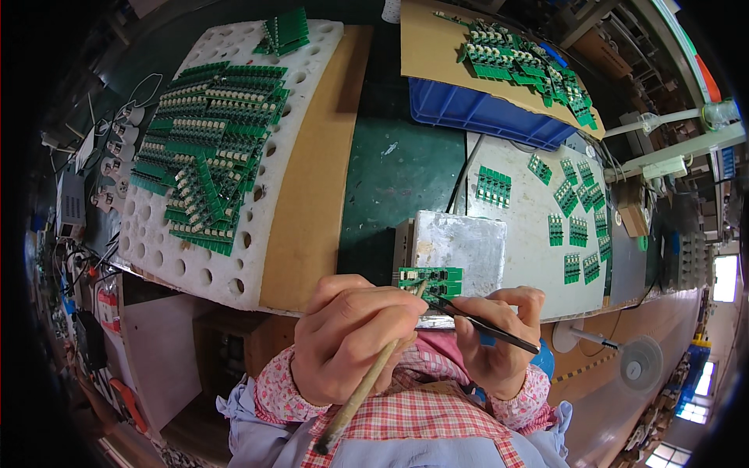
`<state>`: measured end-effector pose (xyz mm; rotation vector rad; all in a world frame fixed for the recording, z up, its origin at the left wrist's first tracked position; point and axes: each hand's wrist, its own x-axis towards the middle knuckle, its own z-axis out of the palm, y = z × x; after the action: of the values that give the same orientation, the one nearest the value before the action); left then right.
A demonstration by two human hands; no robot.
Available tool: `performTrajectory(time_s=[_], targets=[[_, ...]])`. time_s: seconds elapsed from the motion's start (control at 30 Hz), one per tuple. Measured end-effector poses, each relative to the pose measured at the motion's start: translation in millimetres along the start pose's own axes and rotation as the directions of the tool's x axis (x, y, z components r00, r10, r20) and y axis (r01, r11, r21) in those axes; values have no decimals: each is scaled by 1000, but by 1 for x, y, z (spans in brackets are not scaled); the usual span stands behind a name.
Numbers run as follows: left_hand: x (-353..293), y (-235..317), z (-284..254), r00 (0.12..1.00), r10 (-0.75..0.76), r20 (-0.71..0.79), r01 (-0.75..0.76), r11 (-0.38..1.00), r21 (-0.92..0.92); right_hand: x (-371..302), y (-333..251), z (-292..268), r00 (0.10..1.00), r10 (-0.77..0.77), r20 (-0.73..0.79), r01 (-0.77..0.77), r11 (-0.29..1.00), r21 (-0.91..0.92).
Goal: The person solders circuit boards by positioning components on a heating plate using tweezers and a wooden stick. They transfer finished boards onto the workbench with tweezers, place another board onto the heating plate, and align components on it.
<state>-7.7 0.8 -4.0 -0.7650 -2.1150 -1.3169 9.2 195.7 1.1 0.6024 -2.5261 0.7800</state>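
Note:
My left hand [355, 331] is closed round a long light-brown wooden stick [360, 394] with a dark blunt end; its other tip rests at a small green circuit board [450, 274]. Between the fingers of my right hand [503, 335] are black tweezers [499, 334], and their points touch or nearly touch the same board's lower edge. The board carries white and black parts and lies at the front of a worn silvery metal block [460, 238]. My fingers cover part of its near side, so the exact contact is hard to make out.
At left, a white foam tray [273, 156] bears many green boards [211, 132] on a brown panel [312, 234]. Several small boards [577, 230] lie on the light-grey sheet [523, 257] at right. Behind, cardboard [429, 47] piled with boards tops a blue crate [484, 117].

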Motion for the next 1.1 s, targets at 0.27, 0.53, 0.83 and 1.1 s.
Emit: performTrajectory(time_s=[0.27,0.53,0.83,1.1], targets=[[0,0,0,1000,8,0,-8,1000,2,0,-2,-6,999,21,26,-21,1000,12],[2,2,0,999,34,24,-35,999,18,-7,-1,-14,994,98,-55,-90,988,129],[0,9,0,999,21,29,-22,999,26,-21,1,-13,999,28,-33,-25,997,74],[-2,9,0,999,10,38,-12,998,56,-24,-1,-10,1000,-10,-17,11,999,46]])
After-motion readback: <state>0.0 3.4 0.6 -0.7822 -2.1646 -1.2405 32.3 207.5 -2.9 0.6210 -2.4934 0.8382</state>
